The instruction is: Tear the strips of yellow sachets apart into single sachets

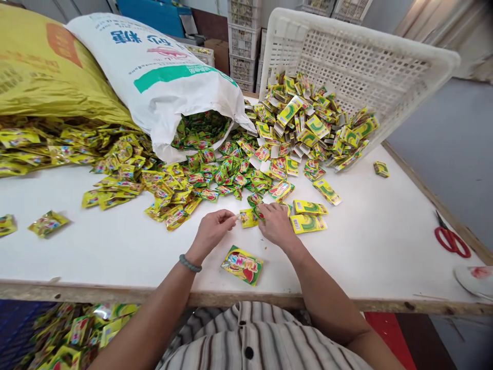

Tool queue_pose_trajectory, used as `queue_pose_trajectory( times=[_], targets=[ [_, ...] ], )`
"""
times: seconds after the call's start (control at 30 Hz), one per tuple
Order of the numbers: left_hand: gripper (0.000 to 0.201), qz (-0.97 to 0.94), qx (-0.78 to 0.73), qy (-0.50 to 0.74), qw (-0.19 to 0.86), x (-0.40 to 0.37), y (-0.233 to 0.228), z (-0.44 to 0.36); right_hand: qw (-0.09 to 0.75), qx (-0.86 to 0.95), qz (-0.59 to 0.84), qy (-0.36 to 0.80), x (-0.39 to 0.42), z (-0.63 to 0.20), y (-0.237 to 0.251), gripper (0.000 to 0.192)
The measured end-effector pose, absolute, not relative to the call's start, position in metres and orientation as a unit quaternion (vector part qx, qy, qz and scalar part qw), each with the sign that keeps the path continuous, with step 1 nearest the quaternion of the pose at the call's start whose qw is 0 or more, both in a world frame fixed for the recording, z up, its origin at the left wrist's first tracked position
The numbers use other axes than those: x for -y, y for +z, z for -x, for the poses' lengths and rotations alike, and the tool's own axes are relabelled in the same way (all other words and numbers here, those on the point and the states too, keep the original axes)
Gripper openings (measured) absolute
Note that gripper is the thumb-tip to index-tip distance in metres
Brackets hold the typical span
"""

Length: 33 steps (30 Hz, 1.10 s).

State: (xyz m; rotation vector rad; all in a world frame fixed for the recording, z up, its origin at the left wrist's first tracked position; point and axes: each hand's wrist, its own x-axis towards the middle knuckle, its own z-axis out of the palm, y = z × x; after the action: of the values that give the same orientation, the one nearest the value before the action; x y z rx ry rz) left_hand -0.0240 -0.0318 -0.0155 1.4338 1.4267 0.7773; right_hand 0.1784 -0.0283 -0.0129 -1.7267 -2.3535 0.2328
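On the white table, my left hand [217,226] pinches the left end of a small yellow packet [248,218]. My right hand [276,223] is closed at the packet's other end, its curled fingers over a small green packet [254,199] and partly hiding it. Just beyond my right hand lie a yellow-green box [281,190] and two flat yellow boxes [308,223]. A larger green and yellow pack [243,265] printed "TWINS" lies flat between my forearms, near the table edge. Loose green packets [231,169] and yellow packets [175,195] are heaped ahead of my hands.
A white sack [165,72] spills green packets; a yellow sack [57,67] leans at the left. A tilted white crate [346,51] holds many small boxes [308,123]. Red-handled scissors [451,239] lie at the right. Below the table's wooden edge [146,296], a blue crate [19,329] contains packs.
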Motion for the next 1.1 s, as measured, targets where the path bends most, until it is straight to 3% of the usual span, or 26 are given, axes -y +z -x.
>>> queue_pose_trajectory(
  times=[0.17,0.23,0.33,0.47,0.6,0.7,0.93,1.03,1.1],
  targets=[
    [0.033,-0.677,-0.676,0.160,0.241,0.013,-0.004,0.003,0.165,0.784,0.593,0.083,0.025,-0.179,-0.017,0.039],
    [0.036,-0.711,-0.663,0.120,0.199,0.009,-0.004,-0.009,0.226,0.764,0.595,0.109,0.022,-0.182,-0.020,0.041],
    [0.024,-0.723,-0.655,0.112,0.189,0.008,-0.014,-0.019,0.328,0.725,0.580,0.174,0.018,-0.188,-0.024,0.040],
    [0.020,-0.657,-0.649,0.238,0.302,0.009,-0.028,-0.012,0.394,0.645,0.589,0.285,0.016,-0.193,-0.023,0.031],
    [0.034,-0.551,-0.536,0.363,0.527,0.010,-0.028,-0.004,0.392,0.631,0.526,0.414,0.015,-0.194,-0.021,0.030],
    [0.039,-0.495,-0.458,0.376,0.635,0.013,-0.020,-0.006,0.377,0.647,0.517,0.415,0.015,-0.192,-0.022,0.028],
    [0.041,-0.410,-0.438,0.426,0.677,0.017,-0.011,-0.017,0.402,0.641,0.568,0.325,0.020,-0.184,-0.016,0.030],
    [0.044,-0.414,-0.440,0.446,0.660,0.013,-0.010,-0.026,0.403,0.600,0.581,0.374,0.020,-0.190,-0.007,0.047],
    [0.045,-0.430,-0.424,0.443,0.662,0.009,-0.007,-0.033,0.384,0.587,0.559,0.442,0.019,-0.198,-0.002,0.047]
  ],
)
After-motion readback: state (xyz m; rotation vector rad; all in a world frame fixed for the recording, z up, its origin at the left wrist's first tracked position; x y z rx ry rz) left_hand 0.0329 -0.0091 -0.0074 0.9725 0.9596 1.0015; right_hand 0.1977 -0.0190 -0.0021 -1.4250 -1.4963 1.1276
